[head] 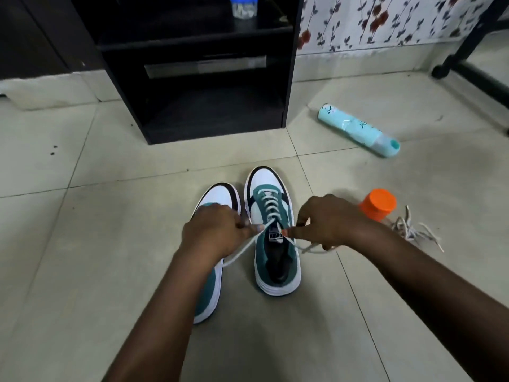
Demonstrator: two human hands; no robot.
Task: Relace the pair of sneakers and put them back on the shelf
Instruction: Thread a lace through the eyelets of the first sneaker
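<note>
Two white, teal and black sneakers stand side by side on the tiled floor, toes toward the shelf. The right sneaker [271, 238] carries a white lace [268, 209] threaded up its eyelets. My left hand [213, 232] pinches one lace end, which trails back past my wrist. My right hand [327, 221] pinches the other end beside the tongue. My left hand and forearm cover most of the left sneaker [220, 195]. A second loose white lace [413, 230] lies in a heap on the floor to the right.
A black open shelf unit [198, 78] stands straight ahead, with a blue-lidded jar [243, 6] on an upper board. A teal spray can [358, 129] lies on the floor at right. An orange-capped bottle [377, 204] stands behind my right hand. A black stand foot [468, 73] is far right.
</note>
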